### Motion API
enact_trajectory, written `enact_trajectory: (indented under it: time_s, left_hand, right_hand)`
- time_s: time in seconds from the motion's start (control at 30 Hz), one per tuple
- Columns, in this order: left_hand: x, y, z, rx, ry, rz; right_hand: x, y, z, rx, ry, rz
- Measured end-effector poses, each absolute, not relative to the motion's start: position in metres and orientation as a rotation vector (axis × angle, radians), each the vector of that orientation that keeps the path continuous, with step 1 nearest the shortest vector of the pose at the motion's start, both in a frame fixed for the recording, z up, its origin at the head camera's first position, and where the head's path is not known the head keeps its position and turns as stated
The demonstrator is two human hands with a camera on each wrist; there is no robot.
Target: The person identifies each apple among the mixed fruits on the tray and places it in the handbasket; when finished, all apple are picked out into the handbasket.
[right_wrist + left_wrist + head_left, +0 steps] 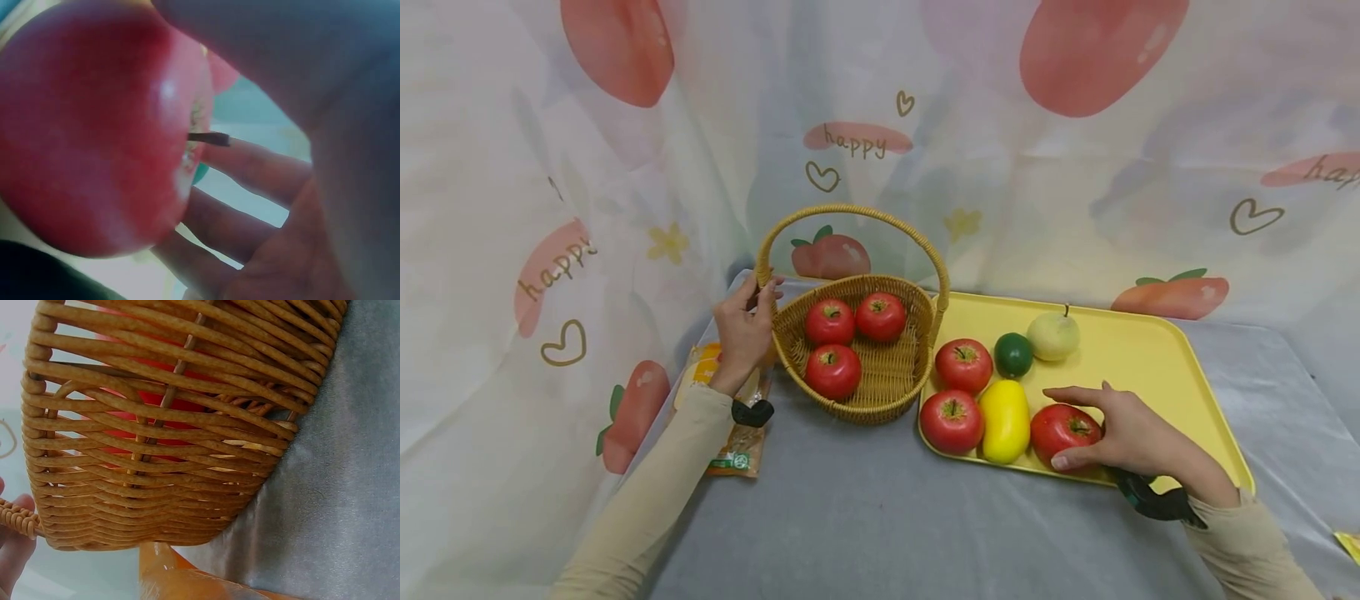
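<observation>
My left hand [745, 329] holds the wicker basket's [883, 379] arched handle near its left foot; in the left wrist view, fingertips [15, 540] wrap the handle's end. Inside the basket sit three red apples [833, 372]. Over the near edge of the yellow tray [1157, 358], my right hand [1131, 433] grips another red apple [1062, 429], thumb on the near side and fingers on the far side. Its stem shows between them in the right wrist view. Left of this apple lies a yellow mango [1005, 421].
Two more red apples [963, 365] lie at the tray's left end, close to the basket. A green round fruit [1013, 355] and a pale pear [1053, 335] are farther back. Beside the left forearm lies a clear and orange plastic package [737, 454]. A printed curtain [985, 167] hangs behind the grey-covered table [880, 517].
</observation>
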State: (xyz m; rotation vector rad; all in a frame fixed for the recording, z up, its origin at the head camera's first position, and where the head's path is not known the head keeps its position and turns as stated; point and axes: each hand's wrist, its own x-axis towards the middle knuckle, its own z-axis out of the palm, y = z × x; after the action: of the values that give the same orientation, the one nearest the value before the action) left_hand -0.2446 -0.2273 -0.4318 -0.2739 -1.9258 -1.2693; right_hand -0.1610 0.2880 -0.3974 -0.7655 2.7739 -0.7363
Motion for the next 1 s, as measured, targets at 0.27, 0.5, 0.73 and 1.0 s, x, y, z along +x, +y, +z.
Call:
enact_trajectory:
  time_s: [0.27, 0.5, 0.73, 1.0]
  left_hand:
    - [-0.245, -0.227, -0.433, -0.28, -1.922, -1.276]
    - [-0.243, -0.229, -0.432, -0.287, -1.951, -1.298]
    - [-0.243, -0.23, -0.433, -0.287, -1.962, -1.288]
    - [-0.241, -0.226, -0.429, -0.257, -1.948, -1.287]
  right_hand:
    - [-0.154, 0.289, -0.405, -0.754, 2.795, -0.712]
    - [-0.152, 0.29, -0.406, -0.74, 2.8, -0.73]
    - [-0.155, 0.288, -0.405, -0.644, 2.86, -0.794]
    - [-0.154, 0.285, -0.389, -0.645, 2.943, -0.953]
